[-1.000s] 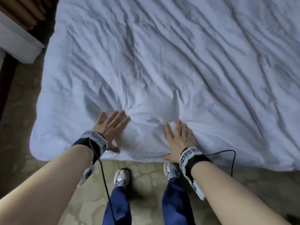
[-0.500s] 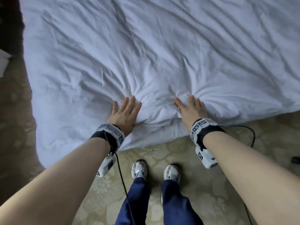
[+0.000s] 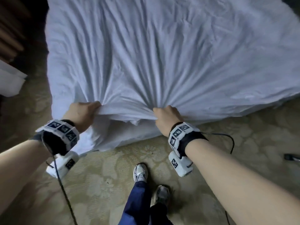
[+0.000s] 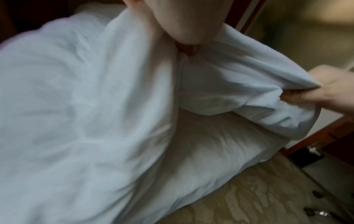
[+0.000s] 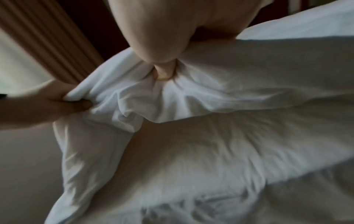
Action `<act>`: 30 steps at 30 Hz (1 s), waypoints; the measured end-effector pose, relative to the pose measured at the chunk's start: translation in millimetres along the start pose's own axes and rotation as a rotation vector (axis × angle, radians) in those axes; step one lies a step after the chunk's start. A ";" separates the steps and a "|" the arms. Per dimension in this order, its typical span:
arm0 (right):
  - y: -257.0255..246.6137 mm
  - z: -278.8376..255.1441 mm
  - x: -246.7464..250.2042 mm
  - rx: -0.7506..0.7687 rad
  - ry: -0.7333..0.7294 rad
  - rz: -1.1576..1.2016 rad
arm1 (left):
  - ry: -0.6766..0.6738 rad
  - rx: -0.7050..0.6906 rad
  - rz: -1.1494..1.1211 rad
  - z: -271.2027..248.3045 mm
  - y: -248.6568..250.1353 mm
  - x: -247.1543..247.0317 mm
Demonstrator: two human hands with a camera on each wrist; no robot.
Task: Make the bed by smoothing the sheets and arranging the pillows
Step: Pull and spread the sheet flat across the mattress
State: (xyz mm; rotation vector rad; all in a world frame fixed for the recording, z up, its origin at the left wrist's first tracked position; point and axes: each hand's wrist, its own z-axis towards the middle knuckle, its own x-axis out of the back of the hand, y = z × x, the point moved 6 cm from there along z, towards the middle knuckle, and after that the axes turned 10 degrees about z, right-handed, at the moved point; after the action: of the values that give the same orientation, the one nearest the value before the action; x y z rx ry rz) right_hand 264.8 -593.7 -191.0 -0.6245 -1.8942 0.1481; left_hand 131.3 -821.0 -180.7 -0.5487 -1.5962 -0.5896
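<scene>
A white duvet (image 3: 162, 54) covers the bed, with long creases fanning out from its near edge. My left hand (image 3: 84, 112) grips a bunched fold of that edge, fingers curled into the cloth. My right hand (image 3: 165, 117) grips the same edge a little to the right. The edge is lifted off the bed between both fists. In the left wrist view the left hand (image 4: 184, 39) pinches the duvet (image 4: 76, 106), and the right hand (image 4: 325, 94) shows at the right. The right wrist view shows the right hand (image 5: 162, 66) clenched in the duvet (image 5: 249, 68). No pillows are in view.
Patterned beige carpet (image 3: 105, 184) runs along the bed's foot, where my feet (image 3: 140, 172) stand in sneakers. A white furniture piece (image 3: 9, 82) sits at the left. A cable (image 3: 227, 140) trails from the right wrist. A dark object (image 3: 290, 157) lies at the right edge.
Both hands lay flat and open on the duvet before; now they clutch its near edge in fists and have drawn it up and toward me, stretching the creases lengthwise.
</scene>
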 end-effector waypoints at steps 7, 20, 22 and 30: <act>25.4 -30.3 -91.4 -0.138 -0.291 -0.342 | -0.407 -0.128 0.119 -104.2 12.4 -100.6; -142.8 25.9 -208.3 0.222 -0.058 -0.279 | -0.369 0.120 0.223 -127.7 -137.6 -174.5; -172.5 47.4 -239.2 0.169 -0.079 -0.313 | -0.369 0.088 0.217 -118.9 -138.9 -193.2; -219.4 73.2 -252.6 0.010 -0.012 -0.185 | -0.492 -0.066 0.139 -101.3 -158.2 -205.9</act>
State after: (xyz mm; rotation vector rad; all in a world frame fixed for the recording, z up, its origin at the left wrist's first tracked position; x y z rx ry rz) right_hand 192.5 -890.4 -346.0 -0.4396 -1.9506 0.0414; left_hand 124.4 -1009.0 -386.3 -0.8972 -1.9827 -0.4212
